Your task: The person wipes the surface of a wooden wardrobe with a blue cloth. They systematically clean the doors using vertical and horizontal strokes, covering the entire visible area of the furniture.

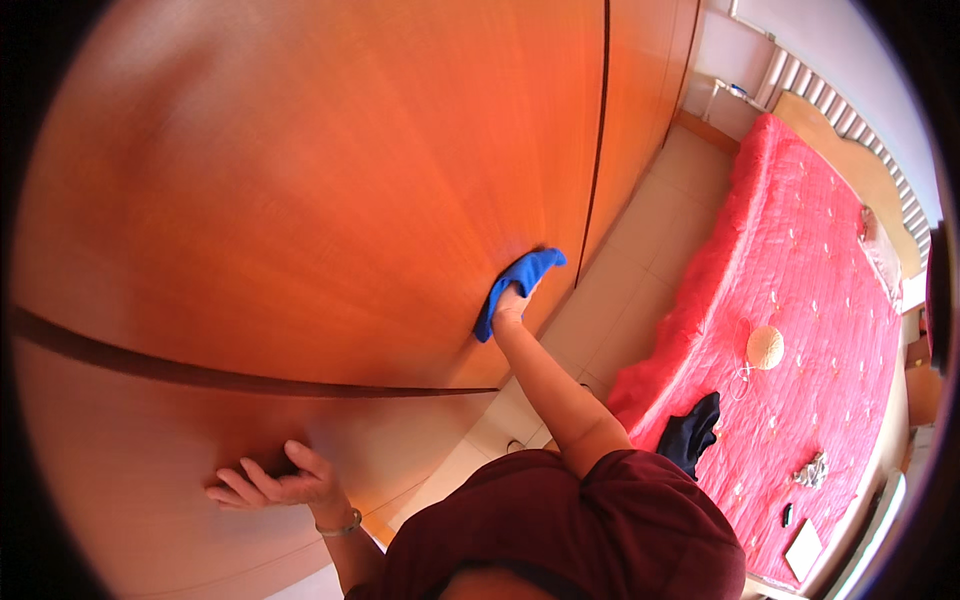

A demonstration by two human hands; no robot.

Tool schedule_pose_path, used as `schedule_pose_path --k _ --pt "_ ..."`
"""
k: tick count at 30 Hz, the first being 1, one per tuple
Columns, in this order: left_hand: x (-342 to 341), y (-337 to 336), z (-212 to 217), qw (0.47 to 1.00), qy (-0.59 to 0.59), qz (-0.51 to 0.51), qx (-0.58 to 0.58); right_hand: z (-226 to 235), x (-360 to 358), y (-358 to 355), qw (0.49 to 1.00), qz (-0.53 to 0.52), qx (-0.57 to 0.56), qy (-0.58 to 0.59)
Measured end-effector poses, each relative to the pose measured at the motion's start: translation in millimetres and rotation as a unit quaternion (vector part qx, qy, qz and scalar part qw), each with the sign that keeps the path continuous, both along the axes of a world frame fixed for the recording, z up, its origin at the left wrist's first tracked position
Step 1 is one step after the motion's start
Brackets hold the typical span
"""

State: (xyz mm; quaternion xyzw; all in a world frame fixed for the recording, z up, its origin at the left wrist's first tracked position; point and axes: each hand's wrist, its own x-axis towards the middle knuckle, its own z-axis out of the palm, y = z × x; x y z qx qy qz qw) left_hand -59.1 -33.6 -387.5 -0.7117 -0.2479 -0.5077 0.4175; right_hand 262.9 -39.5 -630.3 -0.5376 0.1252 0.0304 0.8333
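One blue cloth (520, 290) lies under the right hand (510, 303), pressed flat against the wardrobe door (330, 170).
Cloth long axis runs 1 to 7 o'clock; left hand (275, 485), fingers spread, braces the door at 8 o'clock.

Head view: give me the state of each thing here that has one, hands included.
blue cloth: bunched, pressed flat against the wardrobe door.
right hand: on the cloth, arm stretched out.
left hand: open, fingers spread on the wood.
wardrobe doors: shut.
red bedspread: spread over the bed.
dark garment: crumpled at the bed's edge.
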Motion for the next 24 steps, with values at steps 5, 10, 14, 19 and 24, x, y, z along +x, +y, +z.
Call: schedule_pose_path --k 5,10,14,19,24 --pt "-1.0 1.9 -1.2 1.0 -0.001 0.016 0.007 16.4 -53.9 -5.8 0.998 0.067 0.014 0.016" --pt "-5.0 -0.8 -3.2 1.0 -0.002 0.031 0.005 61.8 -138.5 -17.2 0.911 0.081 -0.21 -0.344" --pt "-5.2 -3.3 -1.0 1.0 -0.003 0.015 -0.007 80.6 -142.1 -17.1 0.794 0.072 -0.257 -0.546" --pt "-7.2 -8.0 -1.5 0.999 0.007 0.038 -0.026 216.5 -123.4 -31.6 0.677 0.107 -0.227 -0.692" --pt "-4.8 -10.2 -0.7 0.999 0.0 0.038 -0.027 347.3 -123.3 -23.6 0.611 0.042 -0.1 -0.784"
